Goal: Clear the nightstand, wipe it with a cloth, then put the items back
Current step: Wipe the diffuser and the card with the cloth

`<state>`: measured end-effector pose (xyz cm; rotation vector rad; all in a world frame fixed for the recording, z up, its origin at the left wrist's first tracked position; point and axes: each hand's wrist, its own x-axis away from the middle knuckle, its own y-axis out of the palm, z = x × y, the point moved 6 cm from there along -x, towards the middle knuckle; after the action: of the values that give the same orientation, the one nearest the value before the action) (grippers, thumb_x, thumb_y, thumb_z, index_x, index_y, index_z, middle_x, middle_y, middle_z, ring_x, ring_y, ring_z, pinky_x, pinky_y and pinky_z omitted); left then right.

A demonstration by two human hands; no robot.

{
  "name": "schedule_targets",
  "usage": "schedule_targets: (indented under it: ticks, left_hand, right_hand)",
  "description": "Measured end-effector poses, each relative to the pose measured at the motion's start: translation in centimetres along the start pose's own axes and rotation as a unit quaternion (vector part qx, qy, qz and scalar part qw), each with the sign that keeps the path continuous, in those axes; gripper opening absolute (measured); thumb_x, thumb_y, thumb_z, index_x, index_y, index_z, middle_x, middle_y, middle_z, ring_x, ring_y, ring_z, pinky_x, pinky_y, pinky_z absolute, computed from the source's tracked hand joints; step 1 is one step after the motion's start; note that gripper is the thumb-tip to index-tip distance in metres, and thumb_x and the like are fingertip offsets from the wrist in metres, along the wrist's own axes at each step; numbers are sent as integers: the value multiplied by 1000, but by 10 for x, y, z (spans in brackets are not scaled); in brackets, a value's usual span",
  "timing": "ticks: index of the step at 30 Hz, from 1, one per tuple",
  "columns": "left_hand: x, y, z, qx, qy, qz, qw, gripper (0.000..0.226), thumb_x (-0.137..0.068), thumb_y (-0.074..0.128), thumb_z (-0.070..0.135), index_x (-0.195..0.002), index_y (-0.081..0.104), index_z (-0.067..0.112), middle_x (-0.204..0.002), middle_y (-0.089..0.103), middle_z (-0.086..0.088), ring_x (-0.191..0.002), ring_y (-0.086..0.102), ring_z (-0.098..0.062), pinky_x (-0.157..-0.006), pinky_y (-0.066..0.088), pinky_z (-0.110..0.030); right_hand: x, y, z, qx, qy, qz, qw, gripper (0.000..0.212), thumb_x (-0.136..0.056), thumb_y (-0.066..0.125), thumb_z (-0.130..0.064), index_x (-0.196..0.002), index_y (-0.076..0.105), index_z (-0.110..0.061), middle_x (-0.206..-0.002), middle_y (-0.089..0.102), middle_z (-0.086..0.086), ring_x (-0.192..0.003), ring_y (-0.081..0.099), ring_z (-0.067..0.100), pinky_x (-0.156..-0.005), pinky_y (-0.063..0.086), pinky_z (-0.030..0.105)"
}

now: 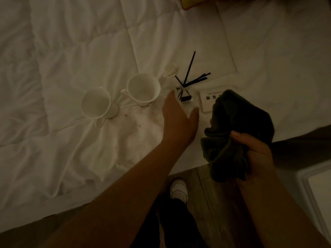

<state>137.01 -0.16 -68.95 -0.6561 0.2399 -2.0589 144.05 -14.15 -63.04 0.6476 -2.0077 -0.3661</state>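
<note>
Two white mugs (121,99) stand left of the reed diffuser (185,90) on the rumpled white duvet (71,51); its sticks fan up and away just ahead of the spread, empty left hand (179,120) — the nearer one — while the right hand (254,154) grips a bunched dark cloth (231,133) beside the printed card (206,102), the nightstand itself out of view.

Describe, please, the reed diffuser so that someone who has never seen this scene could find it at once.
Start at the white bedding and find the two white mugs standing near its edge. Just right of the nearer mug, beyond the open left hand, stands the reed diffuser, a small clear bottle with a dark label. Its thin black sticks, fanning upward, set it apart from the mugs and the white card beside it.
</note>
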Motion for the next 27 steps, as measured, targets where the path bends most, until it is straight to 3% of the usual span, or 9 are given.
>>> schedule_targets:
  ticks: [6,8,10,12,15,19,22,25,27]
  left_hand:
    - [-63,16,0,-65,-41,50,996,69,-88,64,37,-145,30,21,-145,37,-7,-128,37,-30,-106,35,-42]
    - [-66,15,5,-80,12,69,994,47,-89,61,37,-132,48,23,-135,44,-5,-119,42,-28,-97,38,-32]
    - [-60,9,14,-65,67,78,993,32,-91,60,29,-120,59,18,-125,50,0,-109,48,-16,-87,35,-11]
    - [-48,5,23,-7,87,51,995,26,-91,62,23,-116,60,17,-121,51,1,-100,52,-5,-85,42,-6]
    - [-23,-5,39,109,94,-17,989,23,-90,63,24,-112,57,23,-120,57,-3,-104,60,-15,-85,55,-32]
    - [5,-29,69,206,122,-71,968,21,-92,59,12,-112,62,19,-96,71,14,-89,68,-4,-69,54,-16]
    - [17,-41,83,225,154,-121,954,31,-90,58,-3,-114,60,17,-91,72,10,-85,70,-10,-72,55,-22]
    - [28,-47,91,200,182,-163,949,42,-85,62,-3,-122,55,13,-110,66,-9,-105,64,-22,-88,54,-36]
    - [33,-49,96,177,194,-195,945,45,-83,63,-4,-124,54,12,-117,63,-11,-110,62,-22,-93,52,-37]
  right_hand:
    - [-4,-11,-8,116,-35,56,991,21,-86,55,-9,-83,76,-11,-68,73,2,-58,70,19,-49,54,26]
    - [-7,-11,-23,236,-146,114,954,26,-88,59,0,-104,72,-16,-75,72,-14,-66,70,9,-54,56,24]
    - [-8,0,-32,351,-253,113,895,59,-85,62,1,-131,47,-35,-93,64,-27,-82,66,0,-69,57,27]
    - [-12,10,-37,422,-309,110,845,62,-86,63,-8,-138,39,-31,-108,57,-27,-93,60,-5,-81,54,22]
    - [-21,33,-39,427,-347,75,832,52,-91,61,-11,-140,43,-13,-125,54,-11,-112,52,-5,-99,43,19]
    - [-25,64,-36,503,-379,19,777,52,-92,55,-32,-141,41,-25,-146,43,0,-131,43,10,-107,39,28]
    - [-28,74,-39,420,-337,-12,843,37,-89,56,-41,-126,53,-40,-140,50,-2,-124,51,13,-97,49,37]
    - [-41,72,-48,365,-256,20,895,10,-90,58,-40,-95,64,-33,-88,69,-12,-81,66,2,-69,53,21]
    - [-52,68,-42,275,-159,-27,948,15,-93,58,-36,-91,68,-26,-84,71,-7,-82,68,10,-73,55,30]
